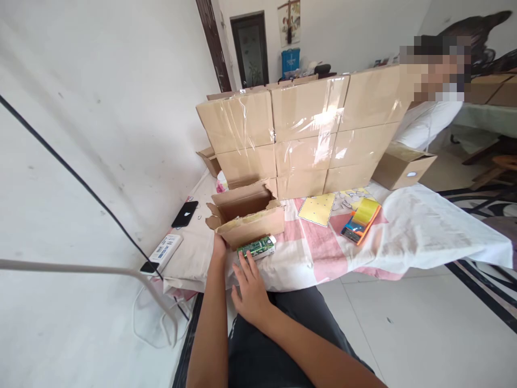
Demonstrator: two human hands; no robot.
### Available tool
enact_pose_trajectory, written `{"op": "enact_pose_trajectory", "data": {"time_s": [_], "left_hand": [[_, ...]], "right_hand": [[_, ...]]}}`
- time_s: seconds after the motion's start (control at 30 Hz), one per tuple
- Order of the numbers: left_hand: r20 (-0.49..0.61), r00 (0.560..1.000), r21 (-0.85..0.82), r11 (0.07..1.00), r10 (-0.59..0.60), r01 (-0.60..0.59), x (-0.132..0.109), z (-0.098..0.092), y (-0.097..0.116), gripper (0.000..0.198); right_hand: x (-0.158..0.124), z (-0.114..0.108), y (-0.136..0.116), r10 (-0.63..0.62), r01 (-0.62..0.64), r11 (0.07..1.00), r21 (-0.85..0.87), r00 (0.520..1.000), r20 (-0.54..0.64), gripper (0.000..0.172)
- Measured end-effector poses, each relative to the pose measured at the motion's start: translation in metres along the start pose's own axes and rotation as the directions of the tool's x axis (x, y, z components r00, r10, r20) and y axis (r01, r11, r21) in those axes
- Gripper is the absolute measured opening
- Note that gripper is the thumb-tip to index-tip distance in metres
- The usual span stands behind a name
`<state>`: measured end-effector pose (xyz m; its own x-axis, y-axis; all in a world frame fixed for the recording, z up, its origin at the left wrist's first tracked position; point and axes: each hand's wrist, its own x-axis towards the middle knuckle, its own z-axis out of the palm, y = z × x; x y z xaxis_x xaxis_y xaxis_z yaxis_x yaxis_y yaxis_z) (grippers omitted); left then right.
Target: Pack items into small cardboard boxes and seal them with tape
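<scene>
My left hand (219, 247) is at the front left corner of an open cardboard box (254, 225) with torn top edges. Its fingers are hidden by the box, so their grip does not show. In front of the box lies a small green and white carton (258, 247). My right hand (251, 285) is open, fingers spread, with two fingertips on or just at the carton's near left end. The box's dark inside is only partly visible.
Taped cardboard boxes (307, 116) form a wall behind. An orange tape dispenser (361, 221) and yellow sheet (317, 209) lie right on the cloth-covered table (299, 264). At left are a black phone (184, 214) and white box (166, 248). A person (430, 116) sits behind at right.
</scene>
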<state>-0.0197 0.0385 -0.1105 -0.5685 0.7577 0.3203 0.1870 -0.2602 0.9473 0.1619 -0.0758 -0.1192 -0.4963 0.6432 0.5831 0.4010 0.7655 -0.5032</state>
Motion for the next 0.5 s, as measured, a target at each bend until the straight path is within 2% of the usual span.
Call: {"op": "enact_pose_trajectory", "data": {"time_s": [0.1, 0.17, 0.2, 0.37, 0.43, 0.5], "left_hand": [[0.028, 1.000, -0.020, 1.000, -0.011, 0.012, -0.019, -0.002, -0.002, 0.071], [0.035, 0.999, -0.013, 1.000, -0.017, 0.018, -0.020, 0.003, -0.002, 0.084], [0.040, 0.999, -0.009, 1.000, -0.027, 0.027, -0.018, 0.007, -0.002, 0.085], [0.079, 0.995, -0.010, 0.998, -0.068, 0.069, 0.000, 0.024, 0.009, 0.060], [0.039, 0.998, -0.026, 0.998, -0.058, 0.059, -0.011, 0.023, 0.019, 0.056], [-0.081, 0.996, -0.044, 0.998, -0.048, 0.045, -0.040, 0.016, 0.026, 0.052]], "right_hand": [[-0.003, 0.005, 0.007, -0.026, 0.026, 1.000, -0.013, 1.000, 0.007, 0.057], [-0.004, 0.007, 0.011, -0.039, 0.039, 0.999, -0.022, 0.999, 0.014, 0.056], [-0.004, 0.008, 0.012, -0.045, 0.045, 0.999, -0.023, 0.999, 0.014, 0.056], [-0.001, -0.002, 0.012, -0.073, 0.075, 0.996, 0.053, 0.997, -0.034, 0.045], [-0.001, -0.012, 0.015, -0.070, 0.070, 0.990, 0.122, 0.998, 0.002, 0.030], [-0.003, -0.020, 0.024, -0.040, 0.010, 0.983, 0.182, 0.986, 0.163, 0.020]]}}
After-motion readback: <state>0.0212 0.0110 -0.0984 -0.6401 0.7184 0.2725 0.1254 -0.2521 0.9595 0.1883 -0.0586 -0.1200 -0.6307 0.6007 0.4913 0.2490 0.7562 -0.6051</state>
